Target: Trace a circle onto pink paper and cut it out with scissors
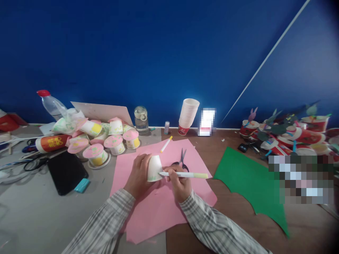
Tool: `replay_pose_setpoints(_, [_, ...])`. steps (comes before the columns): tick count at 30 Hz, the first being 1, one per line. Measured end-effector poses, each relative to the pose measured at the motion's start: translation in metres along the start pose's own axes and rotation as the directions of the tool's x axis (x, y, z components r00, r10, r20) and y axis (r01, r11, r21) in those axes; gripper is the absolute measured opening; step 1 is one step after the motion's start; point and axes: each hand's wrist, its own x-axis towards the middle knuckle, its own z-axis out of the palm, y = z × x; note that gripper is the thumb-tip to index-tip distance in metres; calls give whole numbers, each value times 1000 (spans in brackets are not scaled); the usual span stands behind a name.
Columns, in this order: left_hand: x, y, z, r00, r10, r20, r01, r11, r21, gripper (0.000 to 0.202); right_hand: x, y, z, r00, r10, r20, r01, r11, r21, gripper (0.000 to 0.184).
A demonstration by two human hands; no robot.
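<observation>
A white paper cup (154, 165) with green marks near its lower edge is held by my left hand (139, 174), fingers wrapped round its left side. My right hand (180, 183) grips a white marker pen (186, 174) with a pale yellow-green end, its tip touching or very close to the cup's right side. Both hands are over a pink paper sheet (148, 225). Just beyond my right hand lie dark-handled scissors (182, 160), partly hidden by it. A second marker with yellow ends (166, 144) rests on the far part of the sheet.
Pink-topped decorated cups (114, 144) cluster at the left, near a black tablet-like slab (67, 173) and a blue block (82, 185). A tall cup stack (189, 114) and a glass jar (141, 120) stand by the blue wall. Green paper (246, 176) and red-white cup crafts (309, 134) lie right.
</observation>
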Motion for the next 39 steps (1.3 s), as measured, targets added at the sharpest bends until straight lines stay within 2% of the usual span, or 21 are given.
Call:
replay_pose_setpoints(5, [0, -1, 1, 1000, 13, -21, -13, 1000, 14, 81, 2, 1, 0, 998, 20, -61, -19, 1000, 19, 22])
replay_pose_setpoints(14, [1, -1, 1, 1000, 17, -14, -17, 1000, 6, 81, 2, 2, 0, 999, 25, -40, -25, 1000, -7, 21])
replay_pose_setpoints(22, [0, -1, 1, 1000, 10, -10, -10, 1000, -3, 82, 2, 4, 0, 996, 45, -79, -47, 999, -15, 21])
replay_pose_setpoints(39, [0, -1, 0, 1000, 1, -1, -1, 1000, -14, 81, 2, -1, 1, 998, 58, -40, -57, 998, 21, 19])
